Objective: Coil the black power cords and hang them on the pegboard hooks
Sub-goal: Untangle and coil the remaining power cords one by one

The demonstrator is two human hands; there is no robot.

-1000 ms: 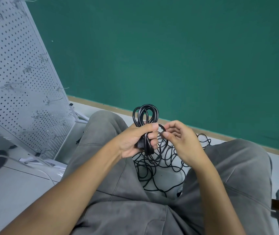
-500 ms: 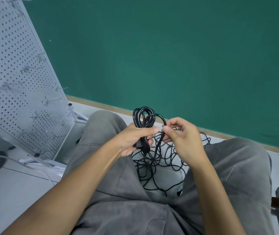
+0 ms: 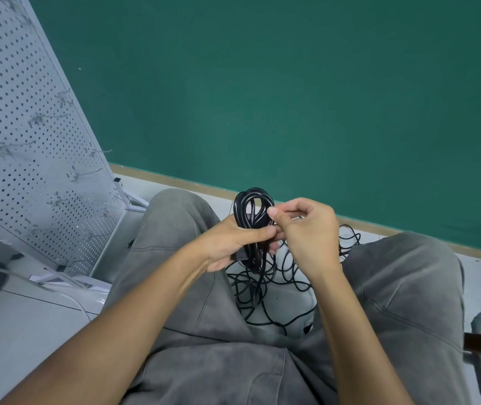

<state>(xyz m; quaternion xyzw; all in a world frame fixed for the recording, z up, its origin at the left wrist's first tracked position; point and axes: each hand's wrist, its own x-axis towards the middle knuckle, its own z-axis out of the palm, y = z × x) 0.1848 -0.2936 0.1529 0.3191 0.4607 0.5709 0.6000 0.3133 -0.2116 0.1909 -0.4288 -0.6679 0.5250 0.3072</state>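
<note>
Cord coil held between both hands, above the knees.
Left hand (image 3: 227,244) grips the black coiled cord (image 3: 252,210); right hand (image 3: 306,229) pinches a strand at its top. Loose cords (image 3: 277,276) lie tangled on the pale floor (image 3: 14,331) below; pegboard (image 3: 23,135) stands well left, green wall (image 3: 292,97) ahead.

Glossy black cord coil (image 3: 252,210); matt perforated metal pegboard (image 3: 23,147); grey cloth trousers (image 3: 403,287).

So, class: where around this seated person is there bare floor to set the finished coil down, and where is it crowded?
Bare grey floor lies beside the left knee, in front of the white perforated pegboard. Between the knees it is crowded with tangled loose black cords, below the coiled black power cord both hands hold.
</note>
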